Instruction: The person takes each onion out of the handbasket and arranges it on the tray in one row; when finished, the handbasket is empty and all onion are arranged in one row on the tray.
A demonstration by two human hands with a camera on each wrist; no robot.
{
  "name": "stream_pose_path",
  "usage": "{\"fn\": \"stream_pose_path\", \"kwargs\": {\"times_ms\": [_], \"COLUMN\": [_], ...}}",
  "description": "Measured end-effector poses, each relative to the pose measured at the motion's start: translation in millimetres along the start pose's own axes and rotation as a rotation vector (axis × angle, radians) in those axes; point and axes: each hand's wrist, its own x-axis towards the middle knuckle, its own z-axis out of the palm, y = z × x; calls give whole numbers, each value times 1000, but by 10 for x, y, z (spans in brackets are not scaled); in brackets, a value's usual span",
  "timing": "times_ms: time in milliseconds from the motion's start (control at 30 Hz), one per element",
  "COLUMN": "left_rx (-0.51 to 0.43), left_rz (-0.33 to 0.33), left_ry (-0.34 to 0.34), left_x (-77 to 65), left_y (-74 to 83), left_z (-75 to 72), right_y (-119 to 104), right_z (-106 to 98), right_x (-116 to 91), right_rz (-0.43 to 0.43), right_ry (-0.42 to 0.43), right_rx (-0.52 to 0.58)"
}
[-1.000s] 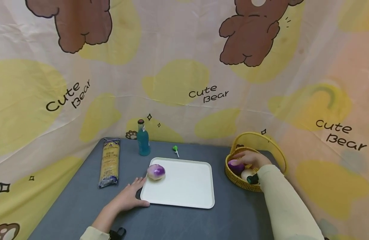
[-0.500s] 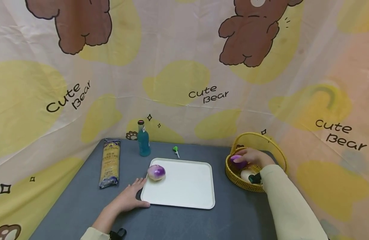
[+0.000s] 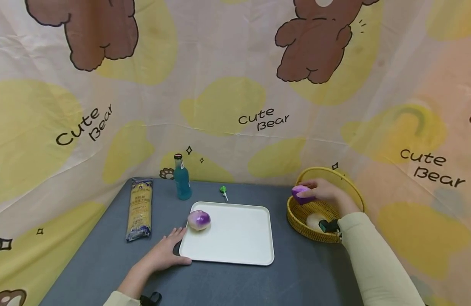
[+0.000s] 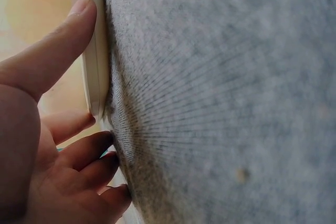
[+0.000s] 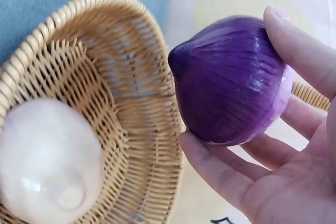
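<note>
1. Table (image 3: 296, 282): flat, blue-grey top; close up in the left wrist view, mottled with fine dark lines fanning from the tray's edge.
2. Cloth backdrop (image 3: 220, 55): pale, lightly creased fabric behind the table and to both sides, printed with brown bears, yellow blotches, small stars and the words "Cute Bear".
3. Tray (image 3: 235, 244): white, smooth, rectangular, rounded corners, low raised rim; lies flat mid-table.
4. Left hand (image 3: 168, 250): at the tray's near left corner, thumb and fingers extended and spread, touching its edge.
5. Purple onion (image 5: 231, 82): rounded, tapering to a point, glossy and finely ribbed, deep purple with a paler end; held up at the basket's rim, above its floor.
6. Right hand (image 3: 323, 191): grips the purple onion between thumb and fingers.
7. Basket (image 3: 310, 233): golden-tan, woven, oval, with an arched handle; stands on the table right of the tray.
8. White bulb (image 5: 50, 161): round, pale and shiny, with a small disc-like spot; lies in the basket.
9. Purple-and-white bulb (image 3: 199, 220): rounded, glossy; rests at the tray's left side.
10. Bottle (image 3: 183, 182): upright, blue, slim-necked, dark cap; behind the tray.
11. Lollipop (image 3: 223, 189): green head, white stick; lies just behind the tray.
12. Packet (image 3: 140, 208): long, shiny, yellow with blue ends; lies left of the tray.
</note>
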Motion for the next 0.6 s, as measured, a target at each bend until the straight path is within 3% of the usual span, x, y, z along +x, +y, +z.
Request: {"fn": "stream_pose_path", "kwargs": {"times_ms": [300, 600], "left_rx": [5, 21], "left_rz": [11, 14], "left_ry": [17, 25], "left_x": [-24, 10], "left_y": [-29, -29], "left_z": [-23, 21], "right_y": [-129, -311], "right_z": [152, 433], "right_x": [-93, -293], "right_rz": [-59, -135], "right_ry": [76, 173], "right_rx": [-73, -6]}}
